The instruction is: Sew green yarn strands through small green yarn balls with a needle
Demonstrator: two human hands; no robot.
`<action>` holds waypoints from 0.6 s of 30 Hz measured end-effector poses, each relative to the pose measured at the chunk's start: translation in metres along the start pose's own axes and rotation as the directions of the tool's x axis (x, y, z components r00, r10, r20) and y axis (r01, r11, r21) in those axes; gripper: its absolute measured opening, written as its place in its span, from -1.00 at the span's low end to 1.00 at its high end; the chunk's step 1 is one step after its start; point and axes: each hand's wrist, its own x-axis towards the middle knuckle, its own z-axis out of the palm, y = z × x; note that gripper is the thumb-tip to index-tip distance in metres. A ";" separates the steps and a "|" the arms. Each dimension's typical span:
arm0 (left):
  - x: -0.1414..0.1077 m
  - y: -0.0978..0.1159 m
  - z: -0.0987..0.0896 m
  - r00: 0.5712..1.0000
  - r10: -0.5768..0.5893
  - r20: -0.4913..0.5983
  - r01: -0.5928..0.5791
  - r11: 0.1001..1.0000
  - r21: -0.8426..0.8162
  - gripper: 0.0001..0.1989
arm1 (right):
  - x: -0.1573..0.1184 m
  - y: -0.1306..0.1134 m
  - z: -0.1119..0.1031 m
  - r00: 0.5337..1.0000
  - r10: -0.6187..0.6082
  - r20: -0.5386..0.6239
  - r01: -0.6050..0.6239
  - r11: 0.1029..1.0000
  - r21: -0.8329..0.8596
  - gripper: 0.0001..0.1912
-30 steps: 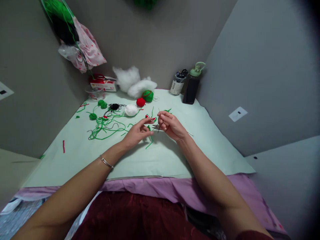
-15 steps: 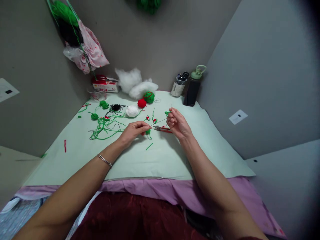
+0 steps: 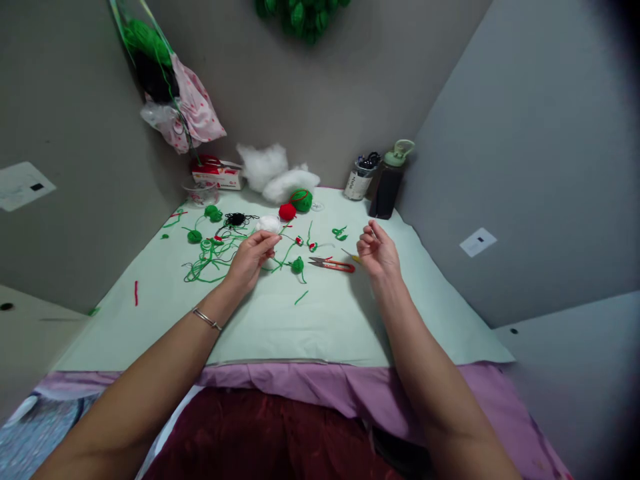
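Flanking one snips [image 3: 340, 266], two red-green pieces [image 3: 313, 247]: left hand [image 3: 253, 259], right hand [image 3: 379, 252].

Premises: a yarn-craft work booth.
Evidence: grey walls [image 3: 350, 87] enclose a cloth-covered table [image 3: 280, 337] bearing a green yarn ball [image 3: 305, 204], tangled black yarn [image 3: 236, 219], white fibre stuffing [image 3: 263, 167] and orange-handled thread snips [image 3: 340, 266]; a dotted bag [image 3: 197, 110] hangs alongside.

Nothing is readable: lettering on the box [image 3: 218, 179] at ten o'clock and jar [image 3: 357, 186] at one o'clock is blurred.
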 end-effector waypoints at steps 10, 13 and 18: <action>-0.012 -0.014 0.012 0.967 0.169 0.191 -0.222 0.925 0.308 -0.81 | -0.050 0.051 0.027 0.764 0.336 0.550 0.022 0.839 -0.544 -0.64; -0.010 -0.013 0.010 0.975 0.173 0.141 -0.210 0.924 0.321 -0.79 | -0.050 0.055 0.026 0.742 0.364 0.563 0.045 0.811 -0.583 -0.62; -0.005 -0.014 0.005 0.985 0.088 0.150 -0.138 0.919 0.370 -0.76 | -0.033 0.017 0.013 0.856 0.175 0.486 0.179 0.782 -0.597 -0.64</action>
